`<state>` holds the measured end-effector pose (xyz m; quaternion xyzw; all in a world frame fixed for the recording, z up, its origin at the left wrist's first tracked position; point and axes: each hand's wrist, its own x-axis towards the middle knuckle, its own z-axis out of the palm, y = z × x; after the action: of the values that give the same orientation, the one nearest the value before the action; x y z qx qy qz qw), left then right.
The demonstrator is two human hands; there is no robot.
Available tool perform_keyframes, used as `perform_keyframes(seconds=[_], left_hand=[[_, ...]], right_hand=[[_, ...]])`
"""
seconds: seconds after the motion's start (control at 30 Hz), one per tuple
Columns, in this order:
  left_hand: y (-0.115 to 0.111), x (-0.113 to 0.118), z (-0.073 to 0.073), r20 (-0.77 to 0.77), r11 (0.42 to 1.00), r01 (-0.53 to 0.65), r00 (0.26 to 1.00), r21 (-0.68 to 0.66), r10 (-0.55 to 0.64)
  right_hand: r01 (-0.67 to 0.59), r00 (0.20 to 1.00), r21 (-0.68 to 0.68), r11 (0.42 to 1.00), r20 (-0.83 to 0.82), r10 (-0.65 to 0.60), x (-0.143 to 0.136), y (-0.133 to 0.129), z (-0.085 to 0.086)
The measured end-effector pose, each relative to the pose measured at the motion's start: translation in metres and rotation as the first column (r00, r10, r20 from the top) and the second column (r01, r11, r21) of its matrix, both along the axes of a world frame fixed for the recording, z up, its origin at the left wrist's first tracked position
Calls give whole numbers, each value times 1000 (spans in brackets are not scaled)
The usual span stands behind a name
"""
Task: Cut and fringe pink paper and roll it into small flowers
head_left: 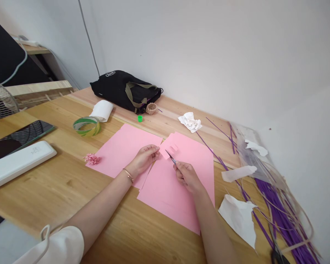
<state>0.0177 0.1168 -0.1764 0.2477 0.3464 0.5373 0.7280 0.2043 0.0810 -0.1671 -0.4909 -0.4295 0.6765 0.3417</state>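
Observation:
My left hand (144, 157) pinches the edge of a small piece of pink paper (165, 149) between thumb and fingers. My right hand (189, 176) is closed round small scissors (170, 156), whose blades point up and left at that piece. Narrow cut strips show near the piece's right side. Beneath both hands lie large pink sheets of paper, one on the left (121, 145) and another on the right (176, 201). A pink fringed paper flower (92, 158) rests at the left sheet's corner. Fingers hide most of the scissors' handles.
Behind the sheets are a black bag (115, 88), a small woven basket (151, 108), a green cap (139, 118) and crumpled white paper (191, 121). Tape rolls (86, 126), a phone (22, 137) and a white case (19, 165) lie left. Purple strips (275, 205) and black-handled scissors (277, 256) lie right.

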Motion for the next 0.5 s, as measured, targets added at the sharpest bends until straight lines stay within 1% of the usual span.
perform_keyframes(seconds=[0.17, 0.4, 0.5], left_hand=[[1, 0, 0, 60, 998, -47, 997, -42, 49], [2, 0, 0, 109, 995, -62, 992, -74, 70], [2, -1, 0, 124, 995, -67, 989, -80, 76]], right_hand=[[43, 999, -26, 999, -23, -44, 1, 1, -3], [24, 1000, -38, 999, -11, -24, 0, 1, -3], [34, 999, -39, 999, -16, -34, 1, 1, -4]])
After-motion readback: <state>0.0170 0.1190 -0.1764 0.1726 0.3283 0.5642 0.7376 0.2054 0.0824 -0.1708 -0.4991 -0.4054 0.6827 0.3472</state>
